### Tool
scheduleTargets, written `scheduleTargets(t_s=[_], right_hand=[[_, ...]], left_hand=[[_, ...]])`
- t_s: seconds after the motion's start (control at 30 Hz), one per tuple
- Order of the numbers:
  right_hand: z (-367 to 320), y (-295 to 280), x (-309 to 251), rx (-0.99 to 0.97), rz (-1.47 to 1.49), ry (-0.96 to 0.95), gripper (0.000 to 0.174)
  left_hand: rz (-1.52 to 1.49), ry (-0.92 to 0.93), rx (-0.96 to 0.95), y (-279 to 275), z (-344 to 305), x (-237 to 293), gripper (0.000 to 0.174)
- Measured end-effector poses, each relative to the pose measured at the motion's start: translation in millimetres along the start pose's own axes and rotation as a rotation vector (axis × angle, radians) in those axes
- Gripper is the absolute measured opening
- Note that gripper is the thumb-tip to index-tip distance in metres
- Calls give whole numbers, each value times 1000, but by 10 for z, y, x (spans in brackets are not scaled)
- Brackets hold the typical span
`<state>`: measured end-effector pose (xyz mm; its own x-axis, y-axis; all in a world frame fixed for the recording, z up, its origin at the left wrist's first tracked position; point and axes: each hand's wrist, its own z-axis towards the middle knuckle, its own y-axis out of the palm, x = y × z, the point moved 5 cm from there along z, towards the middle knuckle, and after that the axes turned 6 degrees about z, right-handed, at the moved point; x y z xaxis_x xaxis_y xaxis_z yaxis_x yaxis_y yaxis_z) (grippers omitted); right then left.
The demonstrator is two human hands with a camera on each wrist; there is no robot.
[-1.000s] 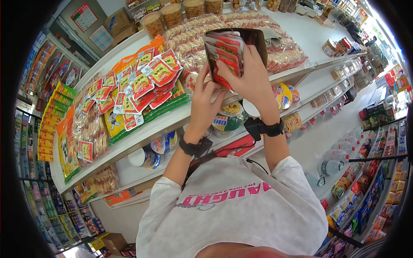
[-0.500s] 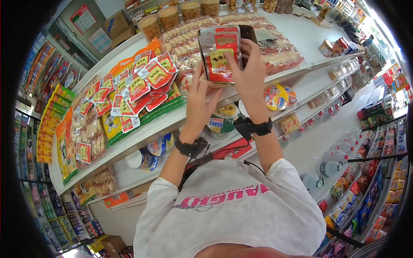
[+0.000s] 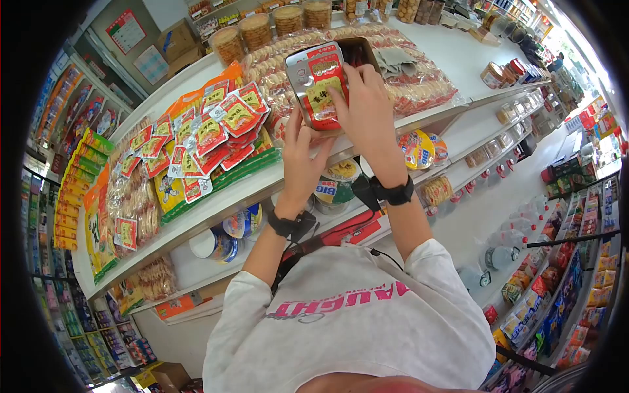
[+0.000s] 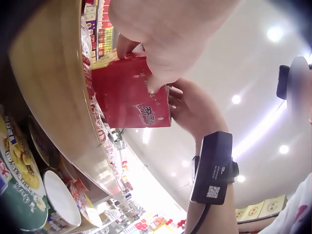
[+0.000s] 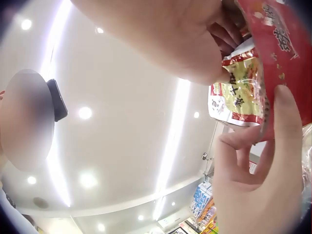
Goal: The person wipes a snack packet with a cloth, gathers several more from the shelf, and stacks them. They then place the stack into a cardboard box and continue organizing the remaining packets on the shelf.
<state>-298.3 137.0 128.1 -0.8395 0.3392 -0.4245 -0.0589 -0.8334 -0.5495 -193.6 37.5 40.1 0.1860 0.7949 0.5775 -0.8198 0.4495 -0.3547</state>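
In the head view my left hand [image 3: 301,160] grips the near side of an open box [image 3: 367,51] from below. The left wrist view shows its thumb flat on the red box [image 4: 129,95]. My right hand [image 3: 370,121] reaches over the box opening, its thumb pressing a red and silver packet [image 3: 322,95] that leans out at the left side. Its other fingers are partly hidden behind the packets. In the right wrist view the packet [image 5: 243,87] lies between that hand and the box wall.
Left of the box, loose red packets [image 3: 213,134] are piled on large yellow and orange bags. Wrapped biscuit packs [image 3: 419,85] lie behind and right of it on the white counter [image 3: 458,42]. Round tubs [image 3: 255,31] stand at the back; bowl noodles [image 3: 334,190] sit on the shelf below.
The box and both hands have shifted left. The packets, fanned inside the box a second ago, now show one broad face tilted out at the left, under my right thumb.
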Motion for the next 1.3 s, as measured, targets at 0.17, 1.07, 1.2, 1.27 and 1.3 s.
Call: scheduleTargets(t_s=[0.17,1.07,1.2,1.27,1.3], right_hand=[[177,112,160,-12,26,74,36],[787,709,557,-310,-35,-37,44],[850,737,651,-410,3,-72,52],[828,746,685,-367,31,-99,56],[815,679,632,-359,9,-69,58]], left_hand=[[75,45,-6,35,143,-33,25],[-76,-121,-243,102,532,-333,51],[-56,-70,-279,46,530,-329,56],[-75,-54,-299,14,517,-281,62],[-107,-62,-305,-21,505,-232,65]])
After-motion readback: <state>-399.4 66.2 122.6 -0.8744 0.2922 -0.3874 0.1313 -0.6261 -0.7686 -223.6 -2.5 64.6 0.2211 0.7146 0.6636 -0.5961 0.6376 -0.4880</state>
